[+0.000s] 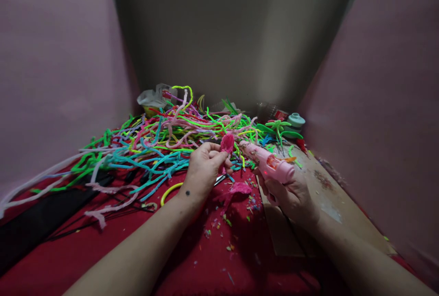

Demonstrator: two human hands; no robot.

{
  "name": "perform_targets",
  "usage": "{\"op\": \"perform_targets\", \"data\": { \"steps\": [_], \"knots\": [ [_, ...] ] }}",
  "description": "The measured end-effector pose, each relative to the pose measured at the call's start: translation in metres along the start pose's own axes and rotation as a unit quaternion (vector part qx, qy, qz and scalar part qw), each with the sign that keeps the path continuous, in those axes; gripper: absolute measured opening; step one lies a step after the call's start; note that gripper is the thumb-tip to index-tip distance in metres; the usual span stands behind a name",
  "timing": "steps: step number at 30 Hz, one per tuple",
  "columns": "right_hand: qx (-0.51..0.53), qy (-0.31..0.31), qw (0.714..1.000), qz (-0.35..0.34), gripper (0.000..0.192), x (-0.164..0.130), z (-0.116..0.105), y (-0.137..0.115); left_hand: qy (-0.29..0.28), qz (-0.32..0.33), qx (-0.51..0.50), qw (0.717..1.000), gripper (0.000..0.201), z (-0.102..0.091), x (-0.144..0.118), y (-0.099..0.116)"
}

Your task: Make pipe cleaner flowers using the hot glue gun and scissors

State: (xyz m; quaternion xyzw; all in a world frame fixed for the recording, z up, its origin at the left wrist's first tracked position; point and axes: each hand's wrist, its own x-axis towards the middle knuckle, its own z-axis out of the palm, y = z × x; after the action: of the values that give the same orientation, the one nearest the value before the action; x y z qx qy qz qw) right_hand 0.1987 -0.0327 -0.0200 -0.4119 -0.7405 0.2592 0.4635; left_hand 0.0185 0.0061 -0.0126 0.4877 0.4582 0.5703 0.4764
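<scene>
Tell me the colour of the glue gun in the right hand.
Pale pink glue gun, held in the right hand; head view.

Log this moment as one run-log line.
left hand: pinches pink fuzzy piece | right hand: grips pink glue gun | behind: pipe cleaner pile

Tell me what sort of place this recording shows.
Likely a home craft corner: a heap of pipe cleaners on a red cloth, the right hand holding a pink glue gun, the left hand pinching a pink fuzzy piece.

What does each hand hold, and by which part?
The left hand pinches a dark pink fuzzy piece at its lower end. The right hand grips the pink glue gun by its rear body.
</scene>
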Motion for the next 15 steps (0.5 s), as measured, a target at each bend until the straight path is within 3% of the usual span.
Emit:
{"op": "perform_targets", "data": {
  "steps": [4, 15],
  "knots": [
    [0.000, -0.027, 1.000, 0.010, 0.047, -0.0003, -0.0006, -0.0005, -0.004, 0.002, -0.002, 1.000, 0.014, -0.0009, 0.0003, -0.0003],
    [-0.024, -0.026, 0.999, -0.008, 0.040, -0.0008, -0.0001, 0.0008, -0.009, 0.002, -0.024, 1.000, 0.015, -0.0004, 0.0004, 0.0007]
  ]
}}
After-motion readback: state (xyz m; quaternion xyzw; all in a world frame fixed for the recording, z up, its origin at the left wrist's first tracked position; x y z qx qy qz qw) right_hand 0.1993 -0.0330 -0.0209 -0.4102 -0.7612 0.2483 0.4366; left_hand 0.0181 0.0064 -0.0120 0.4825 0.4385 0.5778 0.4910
